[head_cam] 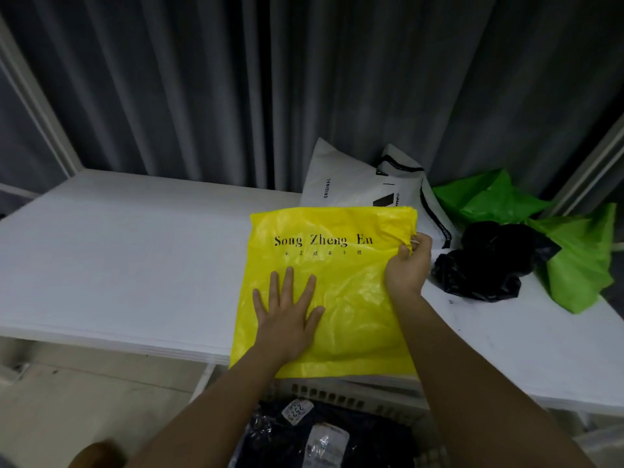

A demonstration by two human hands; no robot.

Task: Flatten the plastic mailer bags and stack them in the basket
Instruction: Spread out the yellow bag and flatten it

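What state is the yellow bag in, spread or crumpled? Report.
Mostly spread: yellow bag lies flat under the left hand; the right hand pinches its bunched corner.

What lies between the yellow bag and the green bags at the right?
In the head view, crumpled black bags lie between the yellow bag and the green bags, on the white table.

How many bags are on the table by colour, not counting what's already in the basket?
Yellow bag: 1
White bags: 2
Green bags: 2
Black bags: 1 crumpled heap, number unclear
Total: at least 6
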